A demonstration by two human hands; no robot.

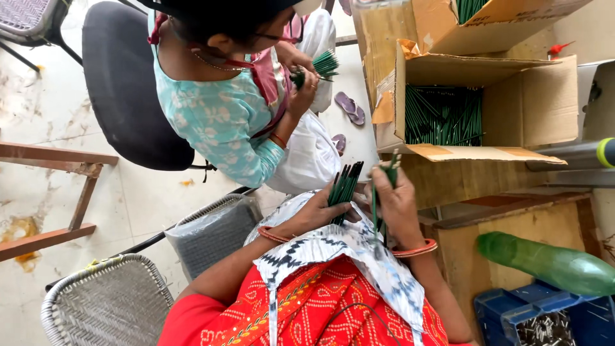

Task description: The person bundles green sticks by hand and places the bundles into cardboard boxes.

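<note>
While the left hand (314,211) grips a bundle of green sticks (344,184) above the lap, the right hand (397,198) pinches a few sticks (391,172); likely sorting, next needs adding them cleanly.

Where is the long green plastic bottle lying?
In the head view, the green plastic bottle lies at lower right, above the blue crate, right of the right hand.

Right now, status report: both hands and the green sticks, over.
Left hand shut on bundle of green sticks. Right hand shut on few green sticks. Co-worker opposite, clear.
</note>
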